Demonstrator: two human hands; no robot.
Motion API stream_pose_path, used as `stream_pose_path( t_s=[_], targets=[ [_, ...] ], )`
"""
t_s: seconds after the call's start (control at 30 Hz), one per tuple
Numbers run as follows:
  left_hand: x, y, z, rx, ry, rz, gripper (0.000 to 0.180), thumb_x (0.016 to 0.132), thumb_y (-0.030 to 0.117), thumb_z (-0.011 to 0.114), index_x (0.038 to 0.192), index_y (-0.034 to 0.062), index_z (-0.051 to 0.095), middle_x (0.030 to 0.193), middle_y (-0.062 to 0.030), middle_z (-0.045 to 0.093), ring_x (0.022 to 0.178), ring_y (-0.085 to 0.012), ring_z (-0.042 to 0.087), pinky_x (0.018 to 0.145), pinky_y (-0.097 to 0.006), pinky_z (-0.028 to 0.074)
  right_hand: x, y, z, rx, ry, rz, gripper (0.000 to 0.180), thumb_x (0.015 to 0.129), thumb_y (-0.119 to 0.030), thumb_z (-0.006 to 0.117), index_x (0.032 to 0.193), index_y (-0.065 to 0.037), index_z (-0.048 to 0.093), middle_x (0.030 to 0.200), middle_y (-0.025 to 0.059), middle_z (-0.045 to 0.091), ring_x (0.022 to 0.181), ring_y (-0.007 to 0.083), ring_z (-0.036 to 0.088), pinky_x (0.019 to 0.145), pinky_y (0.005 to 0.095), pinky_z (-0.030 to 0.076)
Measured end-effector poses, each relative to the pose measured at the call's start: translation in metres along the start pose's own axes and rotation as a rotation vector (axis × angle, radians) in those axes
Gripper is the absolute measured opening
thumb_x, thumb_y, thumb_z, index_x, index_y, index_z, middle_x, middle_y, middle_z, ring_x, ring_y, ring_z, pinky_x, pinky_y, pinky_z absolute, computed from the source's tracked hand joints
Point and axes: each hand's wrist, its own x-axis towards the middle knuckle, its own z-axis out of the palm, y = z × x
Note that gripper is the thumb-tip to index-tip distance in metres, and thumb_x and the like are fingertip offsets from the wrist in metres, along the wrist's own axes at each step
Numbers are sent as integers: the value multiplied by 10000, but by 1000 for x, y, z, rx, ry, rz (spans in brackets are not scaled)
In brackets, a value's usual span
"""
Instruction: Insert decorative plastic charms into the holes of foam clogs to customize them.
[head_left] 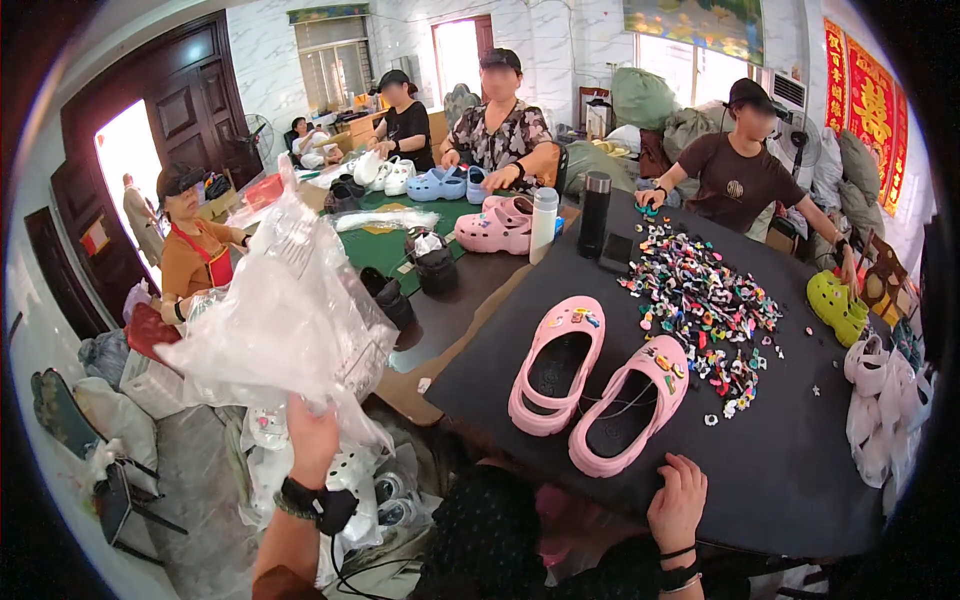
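My left hand (312, 430) is raised on the left, its fingers closed around the lower part of a crumpled clear plastic bag (275, 315). The bag spreads upward and hides part of the room behind it. My right hand (679, 500) rests at the near edge of the black-topped table (800, 470), fingers loosely extended and holding nothing. Just beyond it lie two pink clogs, a left-hand one (575, 312) and a right-hand one (655, 362), toes pointing away. Small colourful charms sit on their toes. A thin strand crosses the right clog's opening.
A heap of small colourful charms (700, 300) covers the table's middle. Behind stand a black bottle (594, 215) and a white bottle (543, 225). A co-worker at right touches lime-green clogs (838, 308). Bagged clogs (350, 480) lie below my left arm. Other people sit around the green table (390, 245).
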Motion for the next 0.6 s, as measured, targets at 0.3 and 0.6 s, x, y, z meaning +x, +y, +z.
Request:
stream_pose_path(
  t_s=[0.3, 0.6],
  targets=[
    [155, -32, 79, 362, 86, 563, 462, 742, -22, 592, 1200, -36, 535, 1068, -255, 576, 1003, -424, 560, 904, -438, 453, 16, -22, -7, -10, 8, 12, 280, 661, 38, 509, 928, -37, 547, 1137, 128, 599, 1111, 339, 533, 933, 460, 400],
    [293, -38, 133, 527, -41, 476, 728, 678, 6, 693, 1363, 134, 482, 1433, -269, 325, 1281, -489, 361, 1042, -519, 356, 26, -33, -9, 29, 14, 9, 285, 629, 39, 492, 902, -30, 538, 1081, 145, 621, 1050, 361, 569, 893, 479, 416]
  ],
)
